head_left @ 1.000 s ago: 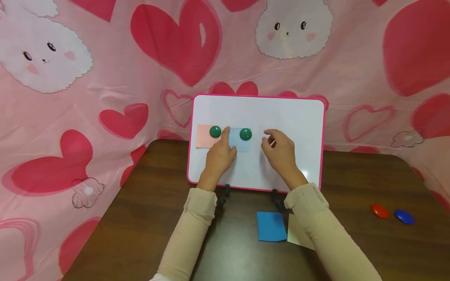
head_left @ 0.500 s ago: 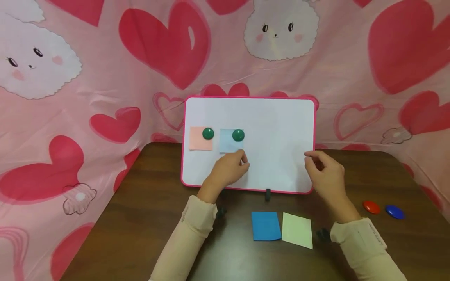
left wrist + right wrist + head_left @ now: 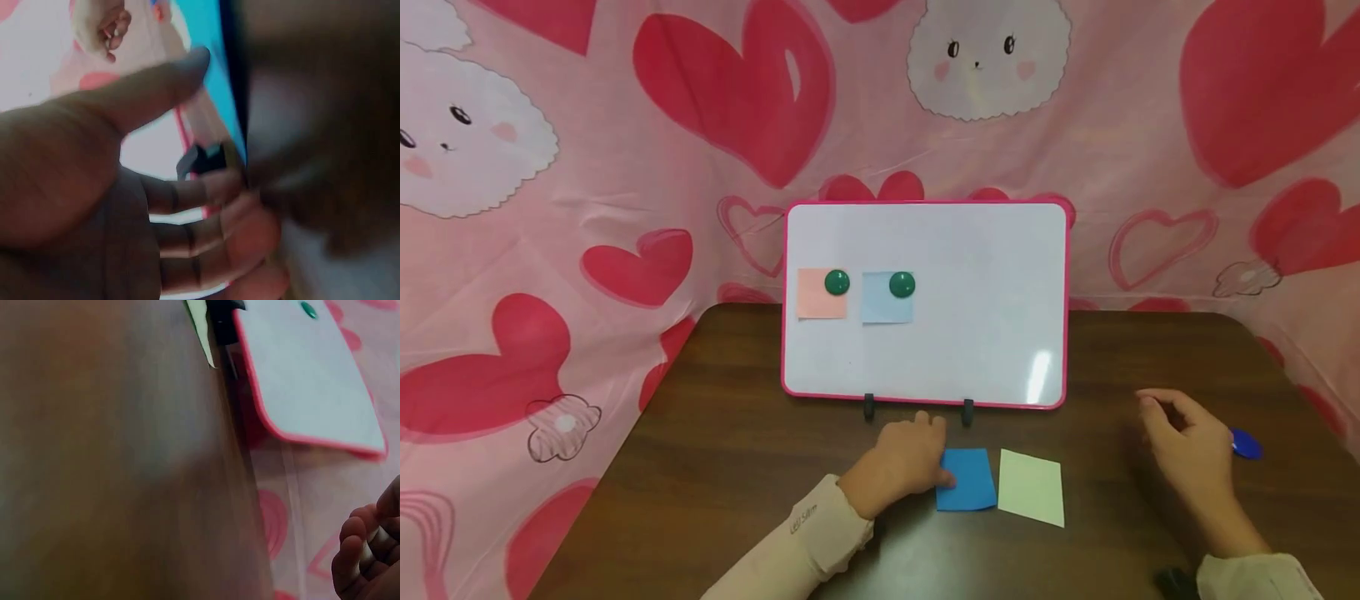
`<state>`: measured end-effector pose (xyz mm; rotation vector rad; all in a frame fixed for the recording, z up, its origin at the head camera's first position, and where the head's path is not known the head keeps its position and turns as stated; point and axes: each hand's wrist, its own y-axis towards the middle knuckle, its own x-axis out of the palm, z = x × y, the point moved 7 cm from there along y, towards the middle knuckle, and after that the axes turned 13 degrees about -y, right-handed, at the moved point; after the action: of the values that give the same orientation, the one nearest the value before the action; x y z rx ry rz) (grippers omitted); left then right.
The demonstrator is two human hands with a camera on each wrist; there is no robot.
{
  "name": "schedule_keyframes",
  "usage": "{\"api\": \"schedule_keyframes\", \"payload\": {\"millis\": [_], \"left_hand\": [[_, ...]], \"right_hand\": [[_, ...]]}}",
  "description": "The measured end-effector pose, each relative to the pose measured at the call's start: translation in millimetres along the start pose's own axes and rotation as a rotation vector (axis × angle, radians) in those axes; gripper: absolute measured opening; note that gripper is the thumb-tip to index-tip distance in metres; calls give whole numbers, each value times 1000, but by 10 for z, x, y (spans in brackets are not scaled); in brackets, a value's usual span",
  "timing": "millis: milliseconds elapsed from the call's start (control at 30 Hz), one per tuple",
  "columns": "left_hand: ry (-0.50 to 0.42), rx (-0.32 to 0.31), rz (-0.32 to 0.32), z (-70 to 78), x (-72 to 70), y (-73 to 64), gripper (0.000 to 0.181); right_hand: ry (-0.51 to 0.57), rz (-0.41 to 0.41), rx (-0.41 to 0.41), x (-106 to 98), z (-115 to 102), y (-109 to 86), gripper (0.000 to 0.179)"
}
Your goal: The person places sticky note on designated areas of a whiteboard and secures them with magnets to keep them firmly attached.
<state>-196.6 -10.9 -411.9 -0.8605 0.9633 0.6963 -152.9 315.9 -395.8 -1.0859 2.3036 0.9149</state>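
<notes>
1. Reaching: left hand (image 3: 906, 458) has dropped from the whiteboard (image 3: 977, 342) to the left edge of the blue pad (image 3: 972, 493). Its fingers are loosely curved, thumb spread from them and over the pad; no closed pinch visible.
2. Blue pad lies on the counter (image 3: 715, 483), pale green note (image 3: 1032, 492) just beside its right edge.
3. Right hand (image 3: 1191, 454) has backed off the board to the right. Fingers loosely bent, thumb and index tips close, nothing seen between. It partly covers the blue magnet (image 3: 1248, 444); blurred red spot in left wrist view is likely the red magnet (image 3: 158, 12).
4. Pink note (image 3: 815, 302) and light-blue note (image 3: 876, 306) stay up, one green magnet (image 3: 837, 282) on each.
5. My read: those two are done, work has shifted to the blue pad; grip unconfirmed.
</notes>
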Motion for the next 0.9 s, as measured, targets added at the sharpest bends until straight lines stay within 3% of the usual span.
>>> {"api": "schedule_keyframes", "payload": {"millis": [133, 267, 367, 667, 900], "left_hand": [[37, -21, 23, 56, 57, 2, 70], [19, -25, -7, 65, 84, 9, 66], [-13, -29, -2, 69, 80, 2, 65], [-42, 33, 68, 115, 58, -32, 37], [-14, 58, 67, 144, 68, -22, 32]], "right_hand": [[-125, 34, -17, -150, 238, -41, 14], [-314, 50, -122, -214, 351, -70, 16], [-414, -24, -158, -200, 433, -53, 23], [-584, -277, -88, -158, 670, 26, 54], [-591, -328, -97, -116, 696, 33, 59]]}}
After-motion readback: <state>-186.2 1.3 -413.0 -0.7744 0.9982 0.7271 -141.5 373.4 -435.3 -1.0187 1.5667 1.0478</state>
